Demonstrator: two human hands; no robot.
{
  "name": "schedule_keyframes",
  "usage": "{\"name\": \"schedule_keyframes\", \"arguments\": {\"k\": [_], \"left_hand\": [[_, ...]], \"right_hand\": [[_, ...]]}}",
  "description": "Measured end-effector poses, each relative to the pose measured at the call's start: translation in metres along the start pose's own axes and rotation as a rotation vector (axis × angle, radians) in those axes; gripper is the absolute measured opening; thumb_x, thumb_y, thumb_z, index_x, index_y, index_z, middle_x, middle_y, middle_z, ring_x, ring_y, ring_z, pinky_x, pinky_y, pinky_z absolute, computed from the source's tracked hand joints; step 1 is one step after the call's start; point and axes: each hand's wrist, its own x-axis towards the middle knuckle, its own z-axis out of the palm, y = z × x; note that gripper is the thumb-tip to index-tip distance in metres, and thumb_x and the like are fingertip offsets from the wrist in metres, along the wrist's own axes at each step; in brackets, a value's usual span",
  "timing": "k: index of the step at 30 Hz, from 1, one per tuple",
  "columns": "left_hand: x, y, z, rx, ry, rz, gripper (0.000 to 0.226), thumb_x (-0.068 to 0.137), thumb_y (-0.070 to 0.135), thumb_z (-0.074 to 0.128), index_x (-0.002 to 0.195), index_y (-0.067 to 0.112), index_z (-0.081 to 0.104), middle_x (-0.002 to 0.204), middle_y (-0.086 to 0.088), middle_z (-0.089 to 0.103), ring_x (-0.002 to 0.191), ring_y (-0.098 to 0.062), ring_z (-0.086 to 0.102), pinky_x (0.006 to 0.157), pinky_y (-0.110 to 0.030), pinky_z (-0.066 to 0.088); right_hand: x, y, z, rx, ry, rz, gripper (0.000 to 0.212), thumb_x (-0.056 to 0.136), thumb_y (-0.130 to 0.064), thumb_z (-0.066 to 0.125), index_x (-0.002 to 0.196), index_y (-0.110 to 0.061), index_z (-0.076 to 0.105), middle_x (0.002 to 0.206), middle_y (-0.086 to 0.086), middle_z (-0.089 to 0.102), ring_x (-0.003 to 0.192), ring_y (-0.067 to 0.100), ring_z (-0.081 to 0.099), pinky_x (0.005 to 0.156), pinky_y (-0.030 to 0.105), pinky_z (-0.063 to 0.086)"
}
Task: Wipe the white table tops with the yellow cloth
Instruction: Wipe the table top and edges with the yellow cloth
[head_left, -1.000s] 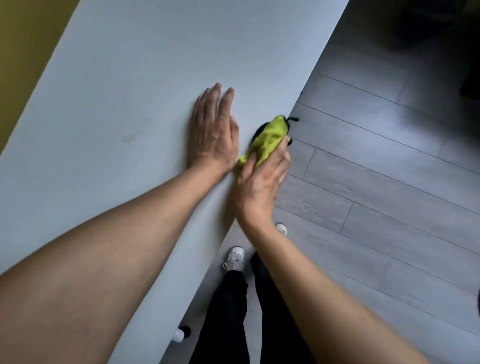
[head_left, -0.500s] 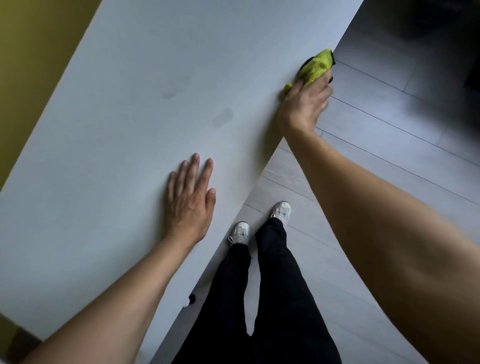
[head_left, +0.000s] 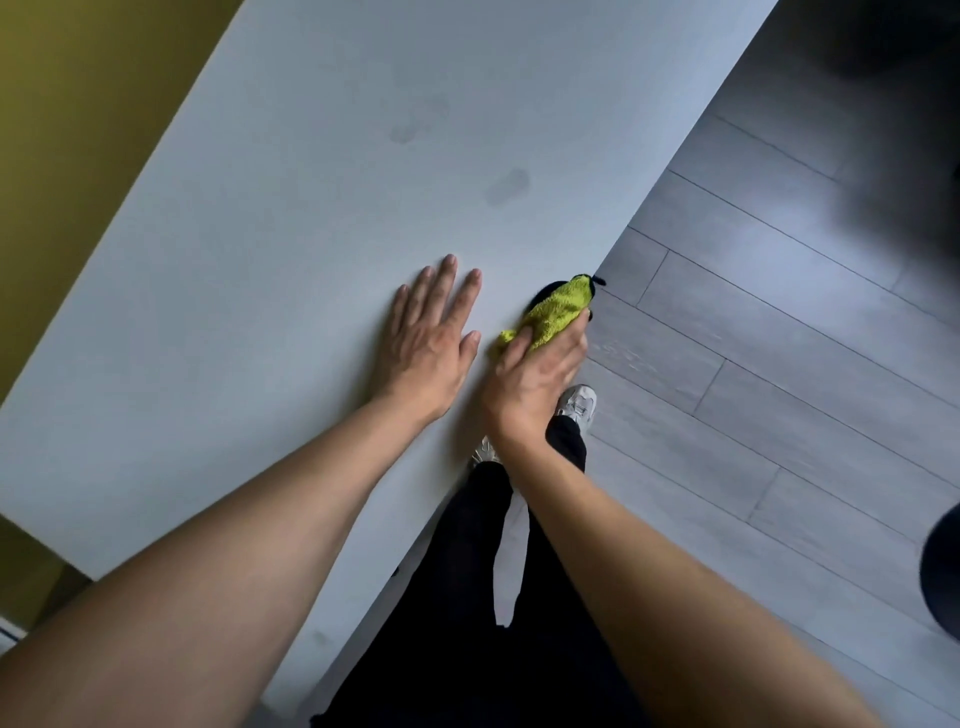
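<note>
The white worktop (head_left: 291, 249) runs from seven o'clock up to one o'clock, with grey plank floor (head_left: 779, 364) on its three o'clock side and a yellow wall (head_left: 78, 130) toward ten o'clock. The left hand (head_left: 426, 343) lies flat on the worktop, fingers spread straight. Just beside it at three o'clock, the right hand (head_left: 535, 374) presses the bunched yellow cloth (head_left: 556, 314) on the worktop's edge, its grip curled over the cloth. Two faint smudges (head_left: 506, 187) lie toward twelve o'clock.

Single head view, steeply downward, close over table (head_left: 260, 322) edge.
</note>
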Motion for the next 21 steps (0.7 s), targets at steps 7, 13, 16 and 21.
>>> {"name": "schedule_keyframes", "arguments": {"k": [7,13,16,21], "left_hand": [[-0.05,-0.008,0.002,0.015,0.026,-0.008,0.071,0.099,0.027,0.066,0.163,0.021,0.036,0.172,-0.011,0.025,0.158,-0.034,0.026,0.128,-0.05,0.019],[-0.102,-0.011,0.019,0.067,0.084,-0.032,0.073,0.095,0.03,0.068,0.162,0.022,0.039,0.17,-0.01,0.03,0.155,-0.035,0.033,0.125,-0.054,0.03],[-0.106,-0.015,0.018,0.039,0.074,-0.023,0.072,0.095,0.028,0.07,0.161,0.021,0.041,0.17,-0.01,0.031,0.155,-0.036,0.034,0.125,-0.054,0.028],[-0.107,-0.016,0.024,0.045,0.136,-0.004,0.07,0.094,0.024,0.071,0.159,0.019,0.044,0.167,-0.013,0.036,0.151,-0.039,0.039,0.124,-0.056,0.032]], "right_hand": [[0.114,-0.032,-0.004,-0.117,0.103,-0.015,0.066,0.103,-0.026,0.045,0.155,0.003,0.017,0.148,0.024,0.035,0.136,0.041,0.036,0.116,0.039,0.023],[0.14,-0.051,-0.013,-0.136,0.06,0.038,0.065,0.105,-0.029,0.04,0.157,-0.003,0.012,0.15,0.017,0.032,0.136,0.035,0.036,0.114,0.034,0.023],[0.08,-0.032,-0.005,-0.108,0.065,0.027,0.066,0.104,-0.028,0.043,0.157,0.0,0.015,0.147,0.021,0.035,0.132,0.04,0.039,0.113,0.038,0.025],[-0.055,0.013,0.006,-0.071,-0.016,-0.013,0.068,0.103,-0.031,0.042,0.158,-0.005,0.012,0.145,0.026,0.036,0.133,0.045,0.039,0.111,0.051,0.035]]}}
